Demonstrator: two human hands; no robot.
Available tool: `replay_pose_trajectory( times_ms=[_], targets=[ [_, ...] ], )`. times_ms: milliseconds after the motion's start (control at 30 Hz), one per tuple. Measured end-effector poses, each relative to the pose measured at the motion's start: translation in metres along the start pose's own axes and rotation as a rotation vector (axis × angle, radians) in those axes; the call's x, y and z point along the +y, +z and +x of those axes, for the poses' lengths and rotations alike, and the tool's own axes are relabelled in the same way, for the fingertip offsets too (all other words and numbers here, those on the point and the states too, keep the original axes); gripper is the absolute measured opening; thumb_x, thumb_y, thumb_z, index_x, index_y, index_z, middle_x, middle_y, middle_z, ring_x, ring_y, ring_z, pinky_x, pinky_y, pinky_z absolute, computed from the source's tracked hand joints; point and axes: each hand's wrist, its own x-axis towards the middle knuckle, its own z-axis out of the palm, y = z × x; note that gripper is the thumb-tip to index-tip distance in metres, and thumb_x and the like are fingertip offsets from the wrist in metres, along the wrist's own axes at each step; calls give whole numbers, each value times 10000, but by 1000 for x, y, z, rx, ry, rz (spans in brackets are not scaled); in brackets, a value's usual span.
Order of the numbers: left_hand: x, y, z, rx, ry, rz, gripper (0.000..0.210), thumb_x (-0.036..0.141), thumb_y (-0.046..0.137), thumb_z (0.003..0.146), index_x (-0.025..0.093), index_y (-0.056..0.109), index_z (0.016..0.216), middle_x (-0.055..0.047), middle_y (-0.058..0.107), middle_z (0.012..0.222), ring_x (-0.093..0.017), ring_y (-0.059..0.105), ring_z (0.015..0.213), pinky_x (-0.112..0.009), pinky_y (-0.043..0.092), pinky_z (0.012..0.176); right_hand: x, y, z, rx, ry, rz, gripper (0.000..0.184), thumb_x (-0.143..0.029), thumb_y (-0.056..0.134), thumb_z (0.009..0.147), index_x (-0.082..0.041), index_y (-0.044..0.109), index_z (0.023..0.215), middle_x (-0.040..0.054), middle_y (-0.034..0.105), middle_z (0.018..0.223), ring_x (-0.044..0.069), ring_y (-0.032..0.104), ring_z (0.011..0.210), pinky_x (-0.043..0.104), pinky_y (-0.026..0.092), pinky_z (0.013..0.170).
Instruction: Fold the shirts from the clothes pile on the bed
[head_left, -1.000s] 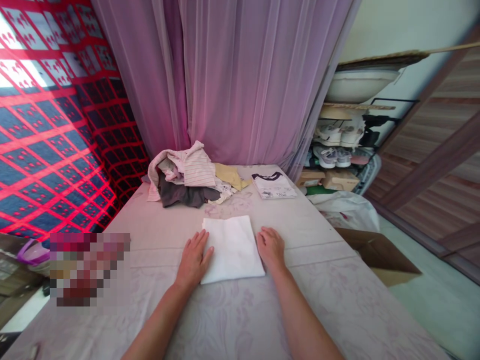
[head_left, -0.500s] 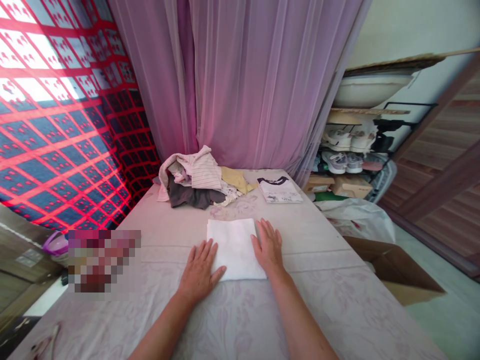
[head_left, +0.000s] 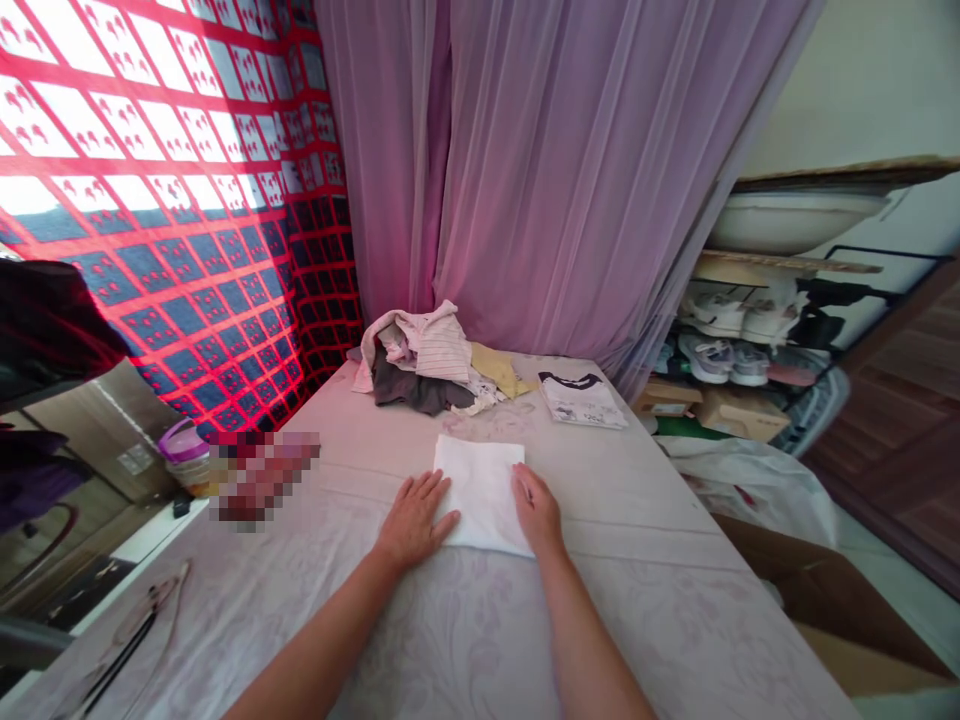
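the left hand (head_left: 416,520) lies flat at the nine o'clock edge of a folded white cloth (head_left: 484,492), fingers slightly spread and thumb reaching out onto the fabric, pinching nothing that shows. the right hand (head_left: 538,508) rests at the three o'clock edge, fingers bent and close together; whether it pinches the fabric i cannot tell. the cloth lies flat between the hands on a pale patterned sheet (head_left: 645,620). from the cloth, a loose heap of clothes (head_left: 420,362) sits at eleven o'clock, and a folded white shirt with a dark collar (head_left: 583,402) between one and two. farther out, a purple curtain (head_left: 540,180) hangs at twelve, a red-checked curtain (head_left: 202,270) at ten, and an open cardboard box (head_left: 832,585) stands between three and four.
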Motion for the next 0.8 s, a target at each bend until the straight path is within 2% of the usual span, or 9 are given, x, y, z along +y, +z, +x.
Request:
replay_pose_trajectory(
  times_ms=[67,133,267,400,567,800],
  targets=[
    [-2,1,1,44,-15,-61,494,468,408,905,194,511,1302,-102,480,1410,-238,412,1317,-464,256,1120,7,-3,3,133,141,283,414,-471,504,791,-170,699,997,112,695,1085,234,616,1033,396,446,950],
    [-4,2,2,99,-28,-115,401,396,426,904,193,579,1214,-98,554,1339,-226,474,1262,-444,295,1104,11,-6,5,203,239,507,403,-489,583,730,-157,711,919,100,724,978,233,639,961,375,478,896],
    [-6,5,4,183,-25,-170,270,271,487,852,217,641,1067,-77,634,1226,-208,545,1170,-391,366,1060,15,-15,6,251,319,862,331,-425,700,623,-157,705,817,62,731,856,201,657,894,344,495,868],
    [-6,6,5,204,-28,-177,251,215,498,820,216,647,1022,-74,649,1192,-205,565,1134,-368,392,1035,21,-27,5,210,412,1116,288,-378,718,605,-182,684,812,44,725,867,172,664,893,345,507,886],
    [-6,5,6,208,-29,-186,248,193,510,799,220,648,1003,-73,651,1187,-207,571,1123,-366,400,1025,22,-32,0,188,464,1206,253,-331,714,611,-182,676,812,43,721,864,159,666,898,347,494,936],
    [-7,6,4,224,-21,-201,250,175,515,794,206,652,1002,-74,653,1187,-212,568,1125,-375,404,1024,26,-31,-2,156,410,1166,287,-367,731,607,-185,685,825,54,724,872,178,667,903,390,477,965]
  ],
)
